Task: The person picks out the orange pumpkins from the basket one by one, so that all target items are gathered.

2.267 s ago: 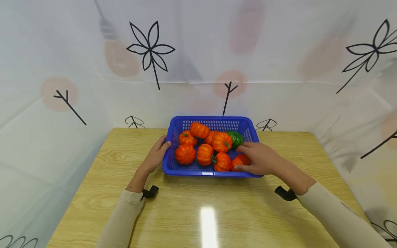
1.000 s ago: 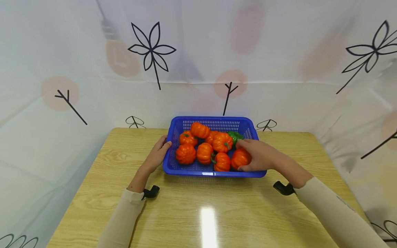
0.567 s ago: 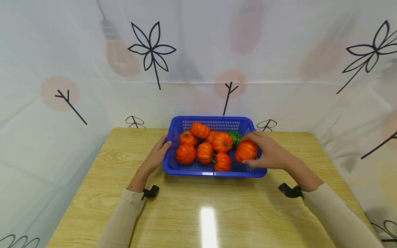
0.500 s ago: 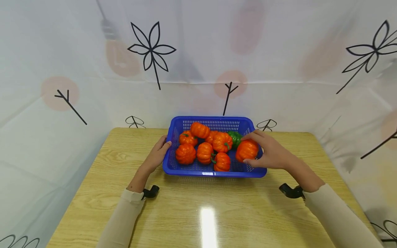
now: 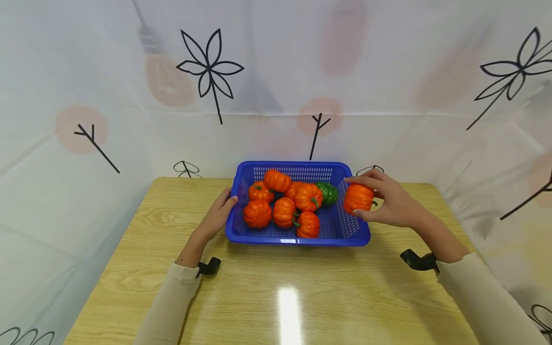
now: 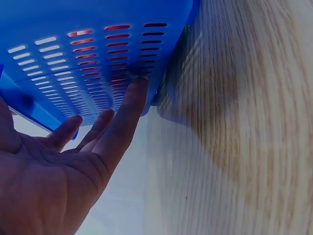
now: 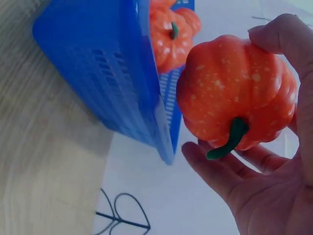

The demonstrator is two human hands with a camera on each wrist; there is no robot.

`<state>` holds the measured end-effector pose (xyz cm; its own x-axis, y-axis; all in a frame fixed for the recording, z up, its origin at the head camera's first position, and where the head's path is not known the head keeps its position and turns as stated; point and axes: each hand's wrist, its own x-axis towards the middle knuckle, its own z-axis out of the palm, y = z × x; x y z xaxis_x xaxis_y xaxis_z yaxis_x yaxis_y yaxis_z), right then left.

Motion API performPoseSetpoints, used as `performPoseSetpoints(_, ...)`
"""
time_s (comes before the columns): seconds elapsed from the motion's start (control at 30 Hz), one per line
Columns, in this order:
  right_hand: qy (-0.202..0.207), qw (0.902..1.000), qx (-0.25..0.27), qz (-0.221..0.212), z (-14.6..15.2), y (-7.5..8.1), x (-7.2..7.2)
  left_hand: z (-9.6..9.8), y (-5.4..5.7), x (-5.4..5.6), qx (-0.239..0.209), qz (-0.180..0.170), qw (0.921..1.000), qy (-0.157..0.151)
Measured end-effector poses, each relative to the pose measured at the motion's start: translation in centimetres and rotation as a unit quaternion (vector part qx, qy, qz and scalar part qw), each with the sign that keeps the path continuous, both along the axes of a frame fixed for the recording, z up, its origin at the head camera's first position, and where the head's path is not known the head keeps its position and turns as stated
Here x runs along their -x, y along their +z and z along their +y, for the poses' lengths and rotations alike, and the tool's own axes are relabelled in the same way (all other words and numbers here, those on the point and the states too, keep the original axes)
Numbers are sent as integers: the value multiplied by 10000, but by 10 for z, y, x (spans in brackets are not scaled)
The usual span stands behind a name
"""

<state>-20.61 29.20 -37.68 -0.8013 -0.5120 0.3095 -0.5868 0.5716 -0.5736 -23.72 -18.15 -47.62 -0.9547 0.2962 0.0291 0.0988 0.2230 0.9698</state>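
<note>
My right hand (image 5: 394, 200) grips a small orange-red pumpkin (image 5: 358, 199) with speckled skin above the basket's right rim. In the right wrist view the thumb is on one side of that pumpkin (image 7: 234, 93), the fingers on the other, and its green stem faces the camera. Several other orange pumpkins (image 5: 284, 212) and a green one (image 5: 328, 194) lie in the blue plastic basket (image 5: 258, 239). My left hand (image 5: 215, 215) holds the basket's left side, thumb at the rim. In the left wrist view its fingers (image 6: 122, 117) reach along the slotted outer wall.
The basket stands on a wooden table (image 5: 241, 297) close to its back edge. Behind it hangs a white cloth (image 5: 276, 86) with plant drawings. Black wrist mounts (image 5: 209, 267) stick out from both forearms.
My right hand has lifted the pumpkin from the basket's front right corner, up and rightward to the right rim. The left hand and the basket stay in place.
</note>
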Motion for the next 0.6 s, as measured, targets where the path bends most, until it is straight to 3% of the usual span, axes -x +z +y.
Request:
performPoseSetpoints(0.4, -246, 9994, -234, 93, 19, 9, 12, 0, 2, 0, 11, 33, 10000, -4)
performPoseSetpoints(0.6, -603, 9970, -473, -78, 29, 8, 19, 0, 1, 0, -38, 1, 10000, -1)
